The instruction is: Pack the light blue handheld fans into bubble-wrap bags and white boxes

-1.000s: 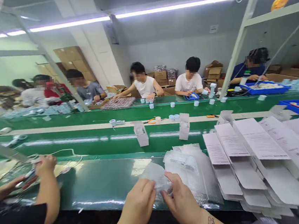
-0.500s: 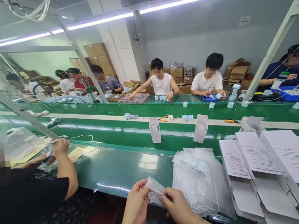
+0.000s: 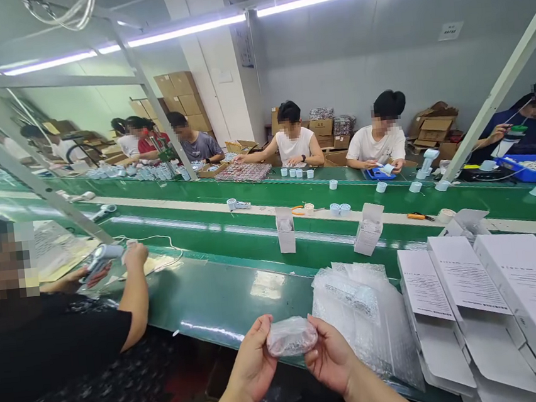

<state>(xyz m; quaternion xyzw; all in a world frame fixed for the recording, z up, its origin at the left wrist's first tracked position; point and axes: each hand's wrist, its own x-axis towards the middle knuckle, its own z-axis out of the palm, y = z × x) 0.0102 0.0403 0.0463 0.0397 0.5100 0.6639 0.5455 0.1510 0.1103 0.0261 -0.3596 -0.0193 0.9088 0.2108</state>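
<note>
Between my two hands is a small item wrapped in clear bubble wrap (image 3: 291,336), held level just in front of the bench edge. My left hand (image 3: 256,357) grips its left end, thumb on top. At the right end, my right hand (image 3: 329,354) has its fingers closed round the wrap. What lies inside the wrap cannot be made out. Just beyond my right hand lies a pile of bubble-wrap bags (image 3: 355,319), with a pale blue and white part showing in the top one.
Opened white boxes (image 3: 465,283) lean at the right. Two upright small boxes (image 3: 286,231) (image 3: 368,229) stand on the far ledge. A co-worker at the left holds a white handheld device (image 3: 103,258). Across the green line (image 3: 194,224), several people handle pale blue cups.
The wrap, flat and loose between my fingers before, is now a compact rounded bundle. My right hand has shifted to its right end. The co-worker at the left has raised the white device.
</note>
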